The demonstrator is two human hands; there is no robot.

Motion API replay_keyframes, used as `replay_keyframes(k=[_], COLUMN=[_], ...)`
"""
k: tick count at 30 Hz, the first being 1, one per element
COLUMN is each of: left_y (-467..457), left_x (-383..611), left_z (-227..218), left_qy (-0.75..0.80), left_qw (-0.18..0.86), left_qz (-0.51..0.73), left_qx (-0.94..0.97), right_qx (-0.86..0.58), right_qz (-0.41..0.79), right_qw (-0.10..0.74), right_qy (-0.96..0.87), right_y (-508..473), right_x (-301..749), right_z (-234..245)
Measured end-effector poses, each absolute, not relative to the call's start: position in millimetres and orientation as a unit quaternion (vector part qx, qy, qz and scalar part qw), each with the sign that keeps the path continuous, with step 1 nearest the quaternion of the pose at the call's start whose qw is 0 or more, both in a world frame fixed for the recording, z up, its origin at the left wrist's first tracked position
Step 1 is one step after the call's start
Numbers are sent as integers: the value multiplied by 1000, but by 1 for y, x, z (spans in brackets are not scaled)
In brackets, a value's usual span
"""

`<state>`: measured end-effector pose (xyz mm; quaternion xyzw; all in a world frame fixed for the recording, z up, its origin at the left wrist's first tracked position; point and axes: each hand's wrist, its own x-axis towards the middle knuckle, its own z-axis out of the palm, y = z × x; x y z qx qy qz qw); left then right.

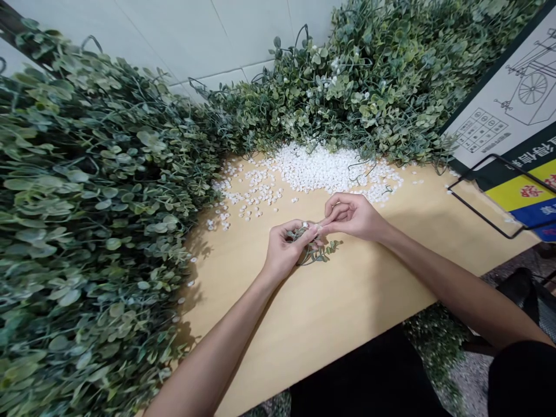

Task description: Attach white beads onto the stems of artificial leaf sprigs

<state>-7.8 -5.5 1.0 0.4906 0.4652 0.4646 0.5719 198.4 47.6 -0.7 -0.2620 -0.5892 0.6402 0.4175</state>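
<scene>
My left hand [284, 246] is closed around a small sprig of artificial green leaves [319, 253], whose leafy end hangs out below the fingers over the table. A little white bead-like piece [305, 225] shows at the top of the sprig by my left thumb. My right hand [351, 217] meets the left fingertips in a pinch; whatever lies between its thumb and finger is too small to make out clearly. Behind both hands, a spread pile of small white bead-like pieces [321, 168] covers the back of the table.
Thick heaps of artificial foliage stand on the left [108, 231] and along the back [369, 87] against a pale wall [174, 35]. At the right are a printed box [482, 124] and a black wire frame [482, 214]. The wooden table [339, 313] ends near my lap.
</scene>
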Motion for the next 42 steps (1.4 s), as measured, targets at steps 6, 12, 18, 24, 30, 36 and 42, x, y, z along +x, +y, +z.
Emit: replay_keyframes(k=[6,12,18,24,30,36,42], left_y=[-2,2,2,0,-5,-8,-13], left_x=[-7,-4,0,-4,1,4,10], left_z=[-5,-10,-3,-3,3,9,5], left_qy=[457,422,398,462,478,441,405], left_qw=[548,539,567,490,446,414,467], left_qz=[508,585,600,564,480,486,523], left_qx=[484,435,399,478,585,631,587], right_qx=[-264,-383,-373,-377,-408,-419,-373], right_qz=[625,292,82,39,61,81,224], right_qw=[446,547,397,341,346,355,485], right_qy=[-583,-684,-835,-860,-843,-832,-759], right_y=[50,72,81,78,78,74,71], right_x=[198,218,224,217,218,218,213], right_z=[11,1,-18,-19,-17,-12,-6])
